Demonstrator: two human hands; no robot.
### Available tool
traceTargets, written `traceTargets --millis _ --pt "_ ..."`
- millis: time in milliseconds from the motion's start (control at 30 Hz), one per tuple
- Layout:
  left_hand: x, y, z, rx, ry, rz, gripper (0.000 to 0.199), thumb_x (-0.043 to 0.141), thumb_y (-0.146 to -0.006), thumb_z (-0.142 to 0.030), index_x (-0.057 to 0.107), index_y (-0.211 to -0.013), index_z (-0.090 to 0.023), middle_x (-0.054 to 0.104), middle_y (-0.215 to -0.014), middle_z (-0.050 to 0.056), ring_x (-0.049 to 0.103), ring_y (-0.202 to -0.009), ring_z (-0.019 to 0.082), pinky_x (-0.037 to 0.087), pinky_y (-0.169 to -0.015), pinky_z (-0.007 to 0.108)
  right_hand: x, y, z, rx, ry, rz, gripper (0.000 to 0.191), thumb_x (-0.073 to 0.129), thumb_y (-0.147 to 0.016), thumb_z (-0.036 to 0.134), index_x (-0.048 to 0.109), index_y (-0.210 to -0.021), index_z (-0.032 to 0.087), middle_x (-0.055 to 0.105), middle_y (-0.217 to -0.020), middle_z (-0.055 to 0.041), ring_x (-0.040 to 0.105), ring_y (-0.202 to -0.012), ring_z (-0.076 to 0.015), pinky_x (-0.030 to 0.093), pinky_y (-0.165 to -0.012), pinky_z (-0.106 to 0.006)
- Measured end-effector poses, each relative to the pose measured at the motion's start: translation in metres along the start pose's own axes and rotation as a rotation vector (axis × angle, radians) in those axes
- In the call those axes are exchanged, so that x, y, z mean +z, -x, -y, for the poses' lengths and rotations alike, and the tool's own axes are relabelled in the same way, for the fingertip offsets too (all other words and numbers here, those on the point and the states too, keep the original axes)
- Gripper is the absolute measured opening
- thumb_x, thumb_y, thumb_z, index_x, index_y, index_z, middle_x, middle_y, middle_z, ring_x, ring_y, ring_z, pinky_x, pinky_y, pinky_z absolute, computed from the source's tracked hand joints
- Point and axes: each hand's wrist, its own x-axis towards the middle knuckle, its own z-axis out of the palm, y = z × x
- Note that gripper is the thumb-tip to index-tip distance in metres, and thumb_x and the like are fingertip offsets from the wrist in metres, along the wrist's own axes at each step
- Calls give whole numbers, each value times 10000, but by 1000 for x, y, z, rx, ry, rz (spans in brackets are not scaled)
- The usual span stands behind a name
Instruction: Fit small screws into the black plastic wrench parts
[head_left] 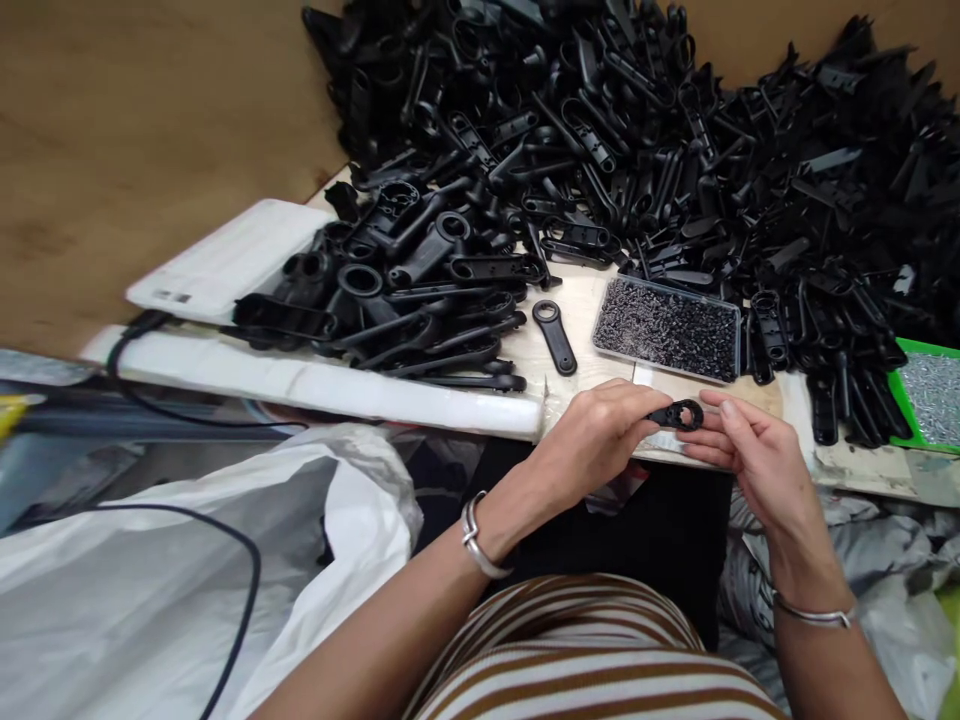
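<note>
Near the table's front edge, my left hand point(604, 440) pinches a black plastic part point(681, 414) by one end. The part's ringed end points toward my right hand point(750, 450), whose thumb and fingers are closed at that ring's right side; whether they grip it or something small is hard to tell. Just behind the hands lies a clear tray point(667, 328) full of small dark pieces. A single black handle-shaped part point(555, 338) with a ring at its top rests on the table left of the tray.
Black plastic parts point(600, 130) are heaped across the back and right. More lie at left behind a white foam strip point(337, 385), near a white box point(232, 255). A green tray point(930, 395) of silvery pieces is at right. White plastic bags point(315, 520) hang below.
</note>
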Motion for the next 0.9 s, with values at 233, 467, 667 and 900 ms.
traceTargets --millis 233,467,667,900 --pt "-2 -5 12 51 -36 132 153 604 -857 -61 649 -982 -137 711 -957 57 650 -889 176 502 -831 275 -23 -14 10 -289 468 -111 360 665 -815 472 707 -997 165 710 -770 -53 666 -604 -174 553 -556 -290" --pt "-21 -29 14 -66 -370 85 154 524 -912 -122 667 -863 -154 650 -791 51 562 -797 201 430 -739 320 -7 -49 45 -637 1333 -118 200 545 -909 262 729 -976 222 702 -985 -51 653 -869 -223 475 -761 -328" --pt "-18 -62 19 -130 -574 253 238 470 -873 -37 634 -751 -158 623 -757 60 543 -861 227 350 -732 350 16 -68 63 -545 1625 -5 176 546 -917 257 715 -965 262 698 -1019 -38 644 -919 -237 429 -686 -309" --pt "-10 -89 14 -178 -564 433 250 458 -862 -18 669 -773 -120 668 -769 100 607 -839 232 372 -779 379 7 -78 63 -578 1728 90 98 562 -891 216 646 -842 226 686 -879 -33 636 -834 -206 372 -604 -275"
